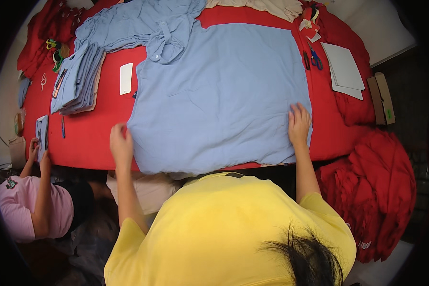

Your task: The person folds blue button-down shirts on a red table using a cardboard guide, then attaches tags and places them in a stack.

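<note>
A light blue shirt (pixel 219 95) lies spread on the red-covered table right in front of me, its lower edge reaching the near table edge with soft wrinkles. At its left edge my left hand (pixel 121 138) is raised with slightly curled fingers and thumb apart, and no cloth shows in its grip. My right hand (pixel 299 125) rests on the shirt near its right edge, fingers stretched out. Beyond the shirt's upper left corner lies a bunched blue piece with buttons (pixel 166 43). A white card (pixel 126 78) lies left of the shirt.
Folded blue shirts (pixel 78 78) form a stack at left. Blue-handled scissors (pixel 315 58) and white sheets (pixel 343 71) lie at right. A red cloth heap (pixel 376 190) stands beside the table. At far left, a co-worker in a pink top (pixel 50 205) holds a folded blue piece (pixel 41 138).
</note>
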A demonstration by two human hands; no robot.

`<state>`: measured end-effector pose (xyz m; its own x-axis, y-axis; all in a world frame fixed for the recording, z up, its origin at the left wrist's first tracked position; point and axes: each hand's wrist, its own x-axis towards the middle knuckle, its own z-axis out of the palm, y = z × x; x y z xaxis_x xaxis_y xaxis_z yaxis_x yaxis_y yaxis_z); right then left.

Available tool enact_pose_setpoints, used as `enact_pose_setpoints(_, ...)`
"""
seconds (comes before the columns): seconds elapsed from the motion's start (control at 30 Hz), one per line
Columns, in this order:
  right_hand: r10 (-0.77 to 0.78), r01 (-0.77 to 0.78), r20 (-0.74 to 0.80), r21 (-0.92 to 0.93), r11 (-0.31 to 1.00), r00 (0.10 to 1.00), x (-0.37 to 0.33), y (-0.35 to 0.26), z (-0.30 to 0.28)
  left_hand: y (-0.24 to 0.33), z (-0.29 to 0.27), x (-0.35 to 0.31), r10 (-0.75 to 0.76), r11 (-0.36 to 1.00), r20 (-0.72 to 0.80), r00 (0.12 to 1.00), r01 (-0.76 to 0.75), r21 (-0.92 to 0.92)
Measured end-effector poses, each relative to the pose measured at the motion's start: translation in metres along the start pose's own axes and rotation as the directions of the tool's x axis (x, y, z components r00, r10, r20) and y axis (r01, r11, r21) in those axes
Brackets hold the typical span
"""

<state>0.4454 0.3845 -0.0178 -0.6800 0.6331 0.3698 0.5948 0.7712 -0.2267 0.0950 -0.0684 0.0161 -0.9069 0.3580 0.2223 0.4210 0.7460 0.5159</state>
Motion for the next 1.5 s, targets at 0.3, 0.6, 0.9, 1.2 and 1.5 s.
enact_pose_setpoints(0.3, 0.266, -0.248, 0.057, -0.213, 0.945, 0.962, 0.167, -0.047, 0.037, 0.065, 0.108, 0.121, 0.269, 0.944, 0.033, 0.963, -0.27, 0.187)
enact_pose_setpoints(0.6, 0.124, -0.121, 0.009, -0.169, 0.978, 0.992, 0.309, -0.021, 0.117, 0.104, 0.18, 0.288, 0.126, 0.933, -0.144, 0.982, -0.068, 0.353)
enact_pose_setpoints(0.9, 0.336, -0.429, -0.313, -0.306, 0.85, 0.889, 0.306, 0.124, 0.064, 0.084, 0.163, 0.318, 0.166, 0.986, -0.356, 0.92, -0.153, 0.063)
enact_pose_setpoints(1.2, 0.723, -0.514, 0.077, -0.652, 0.557, 0.686, 0.237, 0.217, -0.023, 0.066, 0.128, 0.215, 0.497, 0.826, -0.014, 0.868, -0.468, 0.313)
enact_pose_setpoints(1.5, 0.433, -0.385, 0.025, -0.415, 0.824, 0.901, 0.236, 0.199, -0.076, 0.043, 0.075, 0.147, 0.268, 0.953, -0.1, 0.958, -0.249, 0.169)
